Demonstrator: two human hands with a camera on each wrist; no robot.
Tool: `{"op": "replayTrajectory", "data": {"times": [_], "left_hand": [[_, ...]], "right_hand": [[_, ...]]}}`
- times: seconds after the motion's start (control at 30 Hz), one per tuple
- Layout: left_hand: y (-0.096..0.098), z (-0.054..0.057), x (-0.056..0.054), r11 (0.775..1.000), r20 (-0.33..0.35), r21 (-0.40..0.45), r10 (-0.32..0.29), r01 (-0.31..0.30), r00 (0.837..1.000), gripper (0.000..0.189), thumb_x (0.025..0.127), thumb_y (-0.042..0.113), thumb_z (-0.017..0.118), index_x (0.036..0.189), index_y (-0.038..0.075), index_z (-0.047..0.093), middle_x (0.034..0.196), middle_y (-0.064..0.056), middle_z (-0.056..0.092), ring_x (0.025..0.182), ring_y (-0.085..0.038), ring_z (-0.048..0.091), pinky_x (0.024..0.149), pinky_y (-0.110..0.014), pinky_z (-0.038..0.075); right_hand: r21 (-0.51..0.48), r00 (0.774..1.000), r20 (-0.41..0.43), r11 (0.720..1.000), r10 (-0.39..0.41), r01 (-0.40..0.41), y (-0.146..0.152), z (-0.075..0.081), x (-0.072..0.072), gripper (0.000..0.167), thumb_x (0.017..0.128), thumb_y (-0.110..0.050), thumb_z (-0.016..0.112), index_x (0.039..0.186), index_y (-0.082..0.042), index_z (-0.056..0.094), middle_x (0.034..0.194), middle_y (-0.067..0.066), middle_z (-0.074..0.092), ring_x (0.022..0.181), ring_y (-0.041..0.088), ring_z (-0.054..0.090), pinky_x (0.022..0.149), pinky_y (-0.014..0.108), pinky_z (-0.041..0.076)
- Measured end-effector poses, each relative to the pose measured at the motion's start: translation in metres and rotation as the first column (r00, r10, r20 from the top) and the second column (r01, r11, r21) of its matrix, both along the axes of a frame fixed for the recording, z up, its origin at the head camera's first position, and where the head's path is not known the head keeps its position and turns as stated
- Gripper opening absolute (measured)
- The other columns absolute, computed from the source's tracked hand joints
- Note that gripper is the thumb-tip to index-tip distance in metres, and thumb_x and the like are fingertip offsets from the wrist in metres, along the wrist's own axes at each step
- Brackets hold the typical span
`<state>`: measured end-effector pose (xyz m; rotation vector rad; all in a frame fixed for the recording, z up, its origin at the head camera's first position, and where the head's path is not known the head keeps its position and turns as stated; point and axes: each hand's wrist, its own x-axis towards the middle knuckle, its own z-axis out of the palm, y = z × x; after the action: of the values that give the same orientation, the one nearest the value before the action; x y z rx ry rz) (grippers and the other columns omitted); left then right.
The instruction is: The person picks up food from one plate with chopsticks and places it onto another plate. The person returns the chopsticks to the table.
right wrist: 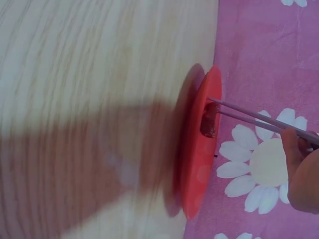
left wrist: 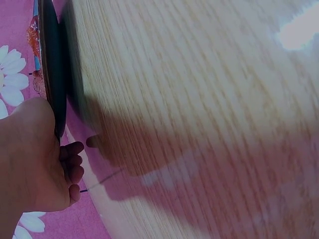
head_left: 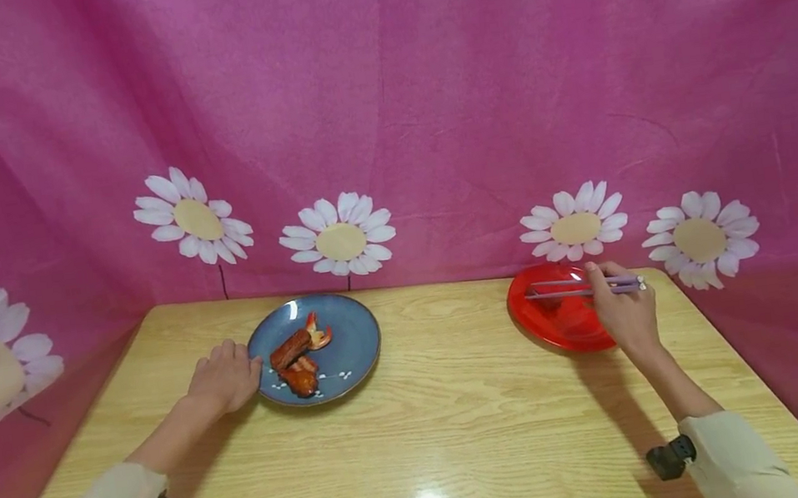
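Note:
My left hand (head_left: 229, 376) grips the left rim of a blue plate (head_left: 353, 335), its thumb over the edge and its fingers curled below it. On that plate lie a browned, ridged roll-shaped piece of food (head_left: 289, 350), an orange and white claw-like piece (head_left: 319, 335) and a glossy brown piece like a chicken wing (head_left: 301, 380). My right hand (head_left: 629, 314) holds a pair of purple chopsticks (head_left: 564, 293) over a red plate (head_left: 529, 320). Their tips are at a dark brown glossy piece of food (right wrist: 210, 119) on that plate; I cannot tell whether they pinch it.
Both plates stand toward the back of a light wood table (head_left: 450, 410), well apart. A pink cloth (head_left: 426, 111) printed with white daisies hangs behind the table and along its sides. Light glares off the table's front middle.

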<state>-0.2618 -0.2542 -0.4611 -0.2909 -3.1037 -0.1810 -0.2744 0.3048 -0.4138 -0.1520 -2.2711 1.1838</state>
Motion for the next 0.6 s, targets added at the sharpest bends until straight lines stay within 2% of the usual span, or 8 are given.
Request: {"op": "replayTrajectory", "data": {"times": [0.1, 0.2, 0.27, 0.33, 0.4, 0.47, 0.53, 0.6], "left_hand": [[0.001, 0.000, 0.000, 1.000, -0.020, -0.001, -0.006, 0.006, 1.000, 0.038, 0.102, 0.023, 0.042, 0.100, -0.014, 0.053, 0.089, -0.018, 0.045, 0.088, -0.038, 0.049, 0.073, -0.052, 0.042], [0.000, -0.001, 0.002, 1.000, -0.027, 0.001, -0.007, 0.007, 1.000, 0.038, 0.102, 0.023, 0.042, 0.101, -0.014, 0.053, 0.090, -0.019, 0.045, 0.089, -0.039, 0.049, 0.074, -0.053, 0.042], [0.000, 0.000, 0.003, 1.000, -0.026, 0.003, -0.009, 0.009, 1.000, 0.039, 0.102, 0.023, 0.042, 0.102, -0.015, 0.052, 0.090, -0.019, 0.046, 0.089, -0.039, 0.049, 0.074, -0.053, 0.042], [0.000, 0.001, 0.004, 1.000, -0.024, 0.000, -0.012, 0.012, 1.000, 0.039, 0.103, 0.023, 0.042, 0.102, -0.015, 0.052, 0.090, -0.019, 0.046, 0.089, -0.039, 0.050, 0.074, -0.052, 0.042], [0.000, 0.002, 0.004, 1.000, -0.017, 0.000, -0.015, 0.015, 1.000, 0.039, 0.103, 0.023, 0.042, 0.102, -0.015, 0.053, 0.090, -0.019, 0.046, 0.089, -0.038, 0.050, 0.074, -0.052, 0.043], [0.000, 0.003, 0.005, 1.000, -0.007, -0.001, -0.016, 0.016, 1.000, 0.039, 0.103, 0.023, 0.041, 0.102, -0.015, 0.053, 0.090, -0.018, 0.046, 0.088, -0.037, 0.050, 0.074, -0.051, 0.043], [-0.001, 0.002, 0.005, 1.000, 0.000, 0.003, -0.014, 0.014, 1.000, 0.039, 0.103, 0.023, 0.041, 0.102, -0.014, 0.053, 0.090, -0.018, 0.045, 0.088, -0.037, 0.049, 0.073, -0.051, 0.043], [-0.001, 0.002, 0.004, 1.000, 0.001, 0.005, -0.015, 0.015, 1.000, 0.039, 0.103, 0.023, 0.041, 0.102, -0.014, 0.053, 0.089, -0.017, 0.045, 0.087, -0.036, 0.049, 0.073, -0.051, 0.043]], "right_hand": [[-0.011, 0.999, -0.016, 0.999, 0.035, -0.035, -0.003, 0.004, 0.001, 0.042, 0.100, -0.039, 0.057, 0.088, -0.001, 0.071, 0.066, 0.001, 0.068, 0.057, -0.001, 0.062, 0.053, 0.016, 0.046], [-0.093, 0.993, -0.065, 0.990, 0.102, -0.107, -0.010, 0.010, 0.004, 0.036, 0.099, -0.032, 0.063, 0.092, 0.003, 0.071, 0.070, 0.003, 0.070, 0.060, 0.001, 0.066, 0.056, 0.015, 0.050], [-0.170, 0.980, -0.123, 0.969, 0.159, -0.178, -0.018, 0.013, 0.006, 0.031, 0.097, -0.024, 0.067, 0.093, 0.006, 0.071, 0.071, 0.003, 0.070, 0.061, 0.004, 0.068, 0.057, 0.018, 0.053], [-0.203, 0.967, -0.149, 0.951, 0.207, -0.235, -0.029, 0.019, 0.011, 0.028, 0.095, -0.019, 0.069, 0.092, 0.009, 0.071, 0.071, 0.005, 0.069, 0.061, 0.006, 0.068, 0.058, 0.019, 0.053], [-0.230, 0.954, -0.152, 0.930, 0.258, -0.288, -0.042, 0.029, 0.019, 0.026, 0.095, -0.014, 0.069, 0.093, 0.012, 0.070, 0.072, 0.010, 0.069, 0.060, 0.008, 0.068, 0.060, 0.021, 0.054], [-0.237, 0.942, -0.124, 0.912, 0.312, -0.334, -0.053, 0.036, 0.025, 0.027, 0.096, -0.014, 0.068, 0.095, 0.013, 0.069, 0.072, 0.008, 0.069, 0.061, 0.008, 0.068, 0.061, 0.021, 0.055], [-0.272, 0.923, -0.105, 0.882, 0.369, -0.384, -0.065, 0.041, 0.028, 0.028, 0.097, -0.013, 0.067, 0.099, 0.015, 0.067, 0.075, 0.008, 0.070, 0.064, 0.010, 0.070, 0.063, 0.024, 0.056], [-0.314, 0.900, -0.113, 0.845, 0.420, -0.433, -0.075, 0.039, 0.025, 0.030, 0.097, -0.014, 0.066, 0.102, 0.016, 0.065, 0.077, 0.005, 0.069, 0.067, 0.013, 0.071, 0.065, 0.027, 0.056]]}}
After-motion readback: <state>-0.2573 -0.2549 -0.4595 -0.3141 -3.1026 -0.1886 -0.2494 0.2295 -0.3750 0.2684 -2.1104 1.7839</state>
